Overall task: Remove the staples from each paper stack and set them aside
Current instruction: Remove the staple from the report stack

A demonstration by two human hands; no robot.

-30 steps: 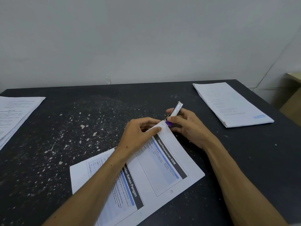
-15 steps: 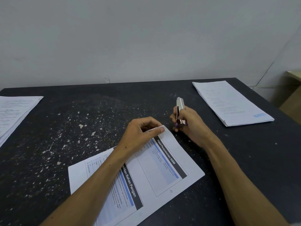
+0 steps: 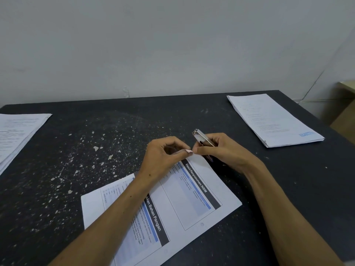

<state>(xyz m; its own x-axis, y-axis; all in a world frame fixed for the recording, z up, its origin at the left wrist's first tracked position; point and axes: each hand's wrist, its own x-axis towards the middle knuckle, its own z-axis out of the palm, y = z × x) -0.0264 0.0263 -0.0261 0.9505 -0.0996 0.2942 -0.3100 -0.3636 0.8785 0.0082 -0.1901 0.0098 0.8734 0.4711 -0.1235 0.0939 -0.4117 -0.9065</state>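
A printed paper stack (image 3: pixel 192 198) with dark and blue header bars lies on the black table in front of me. My left hand (image 3: pixel 163 158) pinches its far top corner, which is lifted a little. My right hand (image 3: pixel 221 148) grips a small metal stapler-type tool (image 3: pixel 201 138) with a purple part, its silver end pointing up and away. My right thumb and forefinger meet my left fingertips at that corner. Any staple there is too small to make out.
A second paper stack (image 3: pixel 274 120) lies at the back right of the table, and a third stack (image 3: pixel 17 135) lies at the left edge. The table top (image 3: pixel 96 150) is speckled with white chips. A wall stands right behind the table.
My right hand has turned the tool from pointing at the corner to upright, then brought its fingertips to the corner. My left hand has lifted and pinched the corner.
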